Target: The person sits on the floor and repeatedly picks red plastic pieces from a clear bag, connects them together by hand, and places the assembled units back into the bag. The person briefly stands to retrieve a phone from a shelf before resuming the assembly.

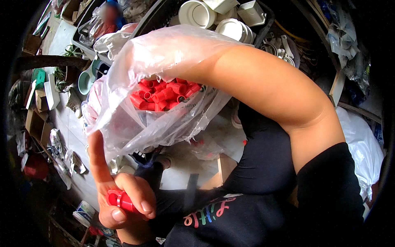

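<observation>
My left hand (117, 184) is at the lower left, thumb and fingers closed around a red ribbed plastic pipe fitting (127, 201), with the index finger stretched out. A translucent plastic bag (160, 133) lies in front of me, its mouth gaping. Inside it are several red pipe fittings (164, 94) of the same kind. My right arm reaches across from the right into the bag. The film drapes over my right hand (138, 59), which shows only faintly above the fittings; its fingers cannot be made out.
Beyond the bag, a dark crate (267, 29) holds white round plastic parts (196, 15). A grey bin (80, 38) with bagged items stands at the far left. Cardboard boxes (36, 123) and loose items line the left side. At right is a white plastic sack (357, 144).
</observation>
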{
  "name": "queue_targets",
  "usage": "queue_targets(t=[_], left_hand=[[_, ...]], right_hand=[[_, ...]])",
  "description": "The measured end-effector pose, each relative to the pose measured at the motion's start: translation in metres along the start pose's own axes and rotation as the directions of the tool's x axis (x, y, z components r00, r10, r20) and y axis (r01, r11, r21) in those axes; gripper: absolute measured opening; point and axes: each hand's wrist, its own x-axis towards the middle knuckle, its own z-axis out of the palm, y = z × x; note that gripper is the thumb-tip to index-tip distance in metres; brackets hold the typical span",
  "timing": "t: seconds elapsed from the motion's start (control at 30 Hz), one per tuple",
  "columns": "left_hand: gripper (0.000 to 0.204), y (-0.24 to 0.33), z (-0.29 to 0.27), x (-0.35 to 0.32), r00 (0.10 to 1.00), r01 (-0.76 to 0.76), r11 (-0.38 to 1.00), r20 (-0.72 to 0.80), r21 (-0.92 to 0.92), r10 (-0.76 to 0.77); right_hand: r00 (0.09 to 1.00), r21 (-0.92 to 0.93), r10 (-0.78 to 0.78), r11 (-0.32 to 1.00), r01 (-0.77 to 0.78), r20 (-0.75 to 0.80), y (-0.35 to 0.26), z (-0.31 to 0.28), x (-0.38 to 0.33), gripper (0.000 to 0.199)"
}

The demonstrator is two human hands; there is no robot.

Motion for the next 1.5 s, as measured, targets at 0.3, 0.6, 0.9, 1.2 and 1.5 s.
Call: queue_targets(t=[0.3, 0.6, 0.9, 1.2, 1.5], left_hand=[[0.051, -0.022, 0.002, -0.002, 0.985, 0.001, 0.052, 0.008, 0.999, -0.173], [0.031, -0.03, -0.018, 0.02, 0.951, -0.237, -0.494, 0.303, 0.837, 0.056], [0.033, -0.005, -0.007, 0.012, 0.961, -0.198, -0.227, 0.235, 0.953, 0.148], [0.034, 0.001, -0.009, 0.009, 0.969, -0.171, -0.229, 0.206, 0.958, 0.137], [0.039, 0.023, -0.011, -0.009, 0.923, -0.095, 0.693, 0.324, 0.715, -0.207]], right_hand=[[0.996, -0.029, 0.052, 0.998, -0.05, 0.077, -0.005, -0.003, -0.004, 0.023], [0.987, -0.065, 0.097, 0.994, -0.089, 0.129, -0.011, -0.007, -0.001, 0.022], [0.974, -0.104, 0.144, 0.986, -0.127, 0.174, -0.018, -0.011, 0.005, 0.022], [0.963, -0.132, 0.164, 0.982, -0.138, 0.215, -0.027, -0.016, 0.017, 0.021], [0.976, 0.081, 0.049, 0.994, -0.067, 0.212, -0.033, -0.053, 0.002, 0.027]])
